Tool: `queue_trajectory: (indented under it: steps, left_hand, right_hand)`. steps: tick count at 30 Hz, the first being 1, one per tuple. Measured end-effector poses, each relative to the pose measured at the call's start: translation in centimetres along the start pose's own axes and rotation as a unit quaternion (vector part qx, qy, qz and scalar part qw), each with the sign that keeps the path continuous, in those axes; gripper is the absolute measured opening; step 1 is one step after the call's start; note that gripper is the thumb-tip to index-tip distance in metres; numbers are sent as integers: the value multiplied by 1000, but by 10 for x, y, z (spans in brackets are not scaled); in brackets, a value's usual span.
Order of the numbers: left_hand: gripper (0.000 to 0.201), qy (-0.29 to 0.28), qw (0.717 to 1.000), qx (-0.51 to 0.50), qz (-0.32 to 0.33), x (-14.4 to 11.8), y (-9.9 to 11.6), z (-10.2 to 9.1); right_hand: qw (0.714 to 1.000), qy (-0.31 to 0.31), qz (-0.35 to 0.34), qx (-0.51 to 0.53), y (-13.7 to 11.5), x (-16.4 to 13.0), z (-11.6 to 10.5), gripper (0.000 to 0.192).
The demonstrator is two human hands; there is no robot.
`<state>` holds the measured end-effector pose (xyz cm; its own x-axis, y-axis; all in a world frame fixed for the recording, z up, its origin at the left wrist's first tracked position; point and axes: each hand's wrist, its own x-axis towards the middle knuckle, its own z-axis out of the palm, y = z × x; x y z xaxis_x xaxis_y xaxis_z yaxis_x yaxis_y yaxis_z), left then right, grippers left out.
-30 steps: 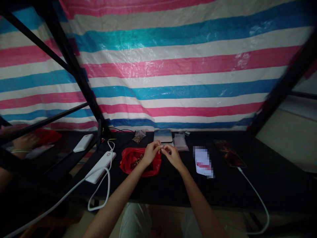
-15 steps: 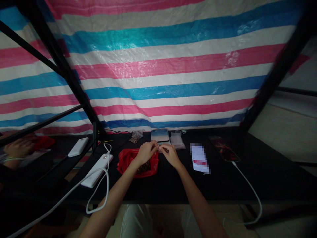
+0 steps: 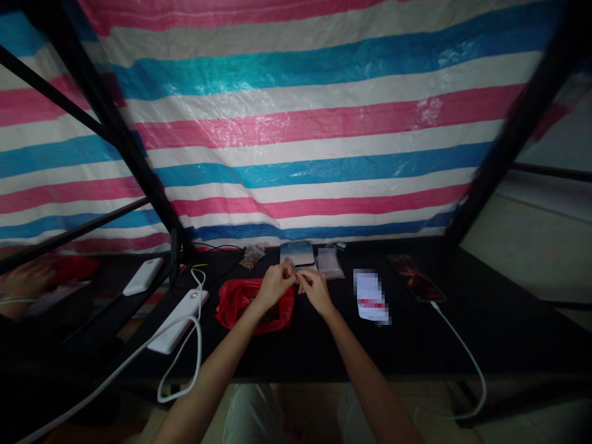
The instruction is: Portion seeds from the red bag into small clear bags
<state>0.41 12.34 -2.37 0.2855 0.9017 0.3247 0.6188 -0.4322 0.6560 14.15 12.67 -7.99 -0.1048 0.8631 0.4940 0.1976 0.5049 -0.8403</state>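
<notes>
No text, brand or number could be read. The pale, lit screen carries a red band, but its content is pixelated (any wording there is beyond recovery). The phone with the cable displays a dark reddish picture, with no legible characters. On the white power bank a small round mark was noted near the far end; too small to identify. The small item by the striped sheet is likewise too small to read.
</notes>
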Motion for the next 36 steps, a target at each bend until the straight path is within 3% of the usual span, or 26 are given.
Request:
queue_trajectory:
  steps: [5, 11, 13, 18, 22, 27, 31, 36]
  left_hand:
    - [20, 12, 999, 2, -29, -3, -3, 6]
    - [32, -51, 999, -9, 12, -9, 1, 7]
    - [32, -54, 998, -1, 14, -11, 2, 7]
    - [30, 1, 1000, 18, -19, -9, 2, 7]
    - [27, -32, 999, -3, 0, -9, -1, 7]
    - [27, -69, 997, -40, 8, -11, -3, 5]
    - [29, -47, 999, -19, 7, -11, 4, 1]
    - [27, 17, 1000, 22, 10, -6, 18, 0]
  right_hand:
    - [999, 0, -21, -33, -3, -3, 1, 27]
    - [996, -10, -8, -92, -2, -2, -4, 21]
    - [997, -17, -1, -76, -1, 0, -6, 22]
    - [997, -36, 38, 50, 2, 3, -11, 32]
    - [994, -89, 41, 44, 3, 2, -8, 31]
    - [994, -98, 32, 41, 1, 2, -4, 35]
    - [993, -81, 40, 73, 3, 4, -4, 39]
    - [996, 37, 49, 67, 10, 10, -15, 41]
